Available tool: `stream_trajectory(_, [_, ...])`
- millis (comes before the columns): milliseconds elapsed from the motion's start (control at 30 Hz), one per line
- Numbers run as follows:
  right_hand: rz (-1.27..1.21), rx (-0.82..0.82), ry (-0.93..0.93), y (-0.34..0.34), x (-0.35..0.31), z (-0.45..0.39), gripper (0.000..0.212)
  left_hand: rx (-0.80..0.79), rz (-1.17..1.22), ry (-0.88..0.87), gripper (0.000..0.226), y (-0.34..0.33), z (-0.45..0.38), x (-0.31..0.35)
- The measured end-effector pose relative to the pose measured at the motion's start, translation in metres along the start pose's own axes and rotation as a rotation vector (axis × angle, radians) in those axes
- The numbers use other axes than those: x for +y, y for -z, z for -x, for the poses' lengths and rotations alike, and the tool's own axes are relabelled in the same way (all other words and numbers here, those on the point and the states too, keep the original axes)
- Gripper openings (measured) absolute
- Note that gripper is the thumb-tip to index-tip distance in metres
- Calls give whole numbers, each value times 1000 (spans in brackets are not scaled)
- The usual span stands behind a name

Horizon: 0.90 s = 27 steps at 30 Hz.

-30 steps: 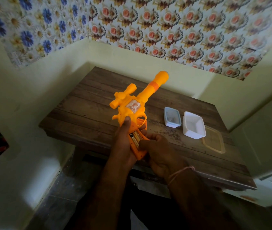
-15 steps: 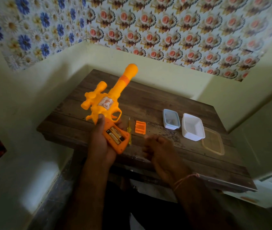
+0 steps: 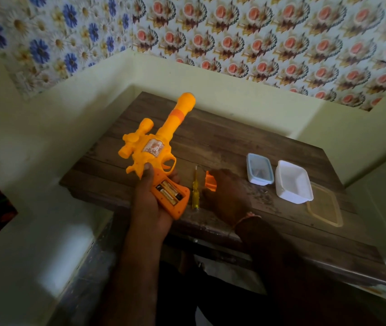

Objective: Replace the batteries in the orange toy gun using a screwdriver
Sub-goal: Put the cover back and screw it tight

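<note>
My left hand [image 3: 150,203] grips the orange toy gun [image 3: 154,149] by its handle and holds it above the table's left part, barrel pointing away. The battery compartment [image 3: 169,192] in the handle is open, with two batteries lying inside. A yellow screwdriver [image 3: 196,189] lies on the wooden table [image 3: 210,142] just right of the gun. My right hand [image 3: 228,196] is down over the orange battery cover [image 3: 210,182], thumb at its near edge and fingers across its far side. The hand is too dark to show whether it pinches the cover.
A small clear box with a blue rim [image 3: 259,169] and a white tub [image 3: 294,182] stand on the table's right side. A clear lid [image 3: 326,208] lies flat beside the tub. Walls close in on the left and behind.
My right hand left the gun's handle, crossed to the right and came down over the battery cover. My left hand carried the gun to the left.
</note>
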State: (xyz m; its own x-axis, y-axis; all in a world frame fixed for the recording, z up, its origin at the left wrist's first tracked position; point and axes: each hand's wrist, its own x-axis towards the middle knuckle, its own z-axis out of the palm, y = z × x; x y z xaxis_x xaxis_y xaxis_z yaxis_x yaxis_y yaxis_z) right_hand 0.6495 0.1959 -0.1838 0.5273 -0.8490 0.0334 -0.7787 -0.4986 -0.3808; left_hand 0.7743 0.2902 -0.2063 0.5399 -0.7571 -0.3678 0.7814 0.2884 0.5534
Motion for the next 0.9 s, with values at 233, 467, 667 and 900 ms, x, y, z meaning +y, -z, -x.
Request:
stream_trajectory(233, [162,30,13,-9,-1,-4,41,-11,-35,-18,45,0,-6,-2])
stream_trajectory(467, [-27,187,-69,1,12,5,32,-24,-12,-14,50,-1,-1,-5])
stream_trajectory(667, [-720,280,-212,27,-10,54,41,-49,64,38,53,-5,0,-6])
stream_trajectory(900, [-825,206,10,16,-50,91,43,-129,20,55,80,-9,7,-19])
